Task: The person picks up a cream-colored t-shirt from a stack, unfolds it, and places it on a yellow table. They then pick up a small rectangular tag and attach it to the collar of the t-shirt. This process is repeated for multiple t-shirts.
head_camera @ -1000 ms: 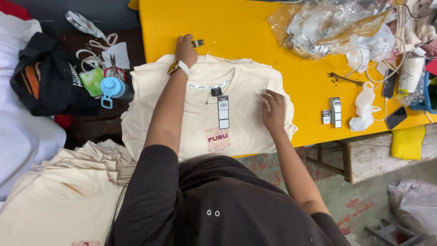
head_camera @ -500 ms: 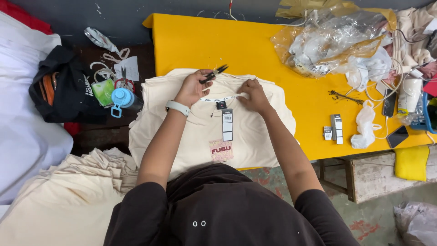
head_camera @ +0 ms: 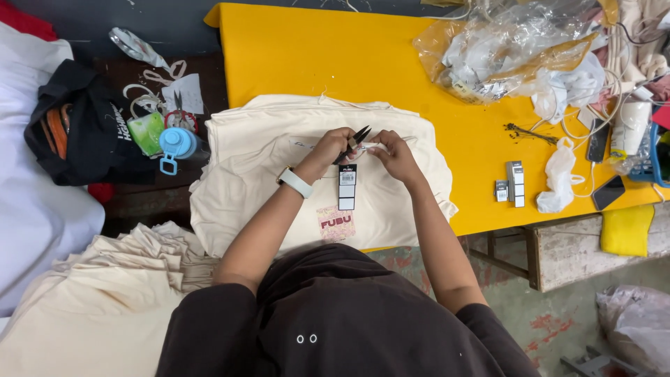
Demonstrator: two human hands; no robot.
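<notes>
Your left hand (head_camera: 333, 148) clamps black thread snips (head_camera: 352, 144); your right hand (head_camera: 392, 152) pinches the cream shirt (head_camera: 258, 160) above a hanging black-and-white rectangular tag (head_camera: 347, 186) on the yellow desk (head_camera: 335, 59).

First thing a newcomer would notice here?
The bright yellow table, with a stack of folded cream garments on its near edge. Over the stack, the left hand holds small black snips and the right hand pinches by the collar, hang tags dangling below. More cream garments pile lower left.
</notes>
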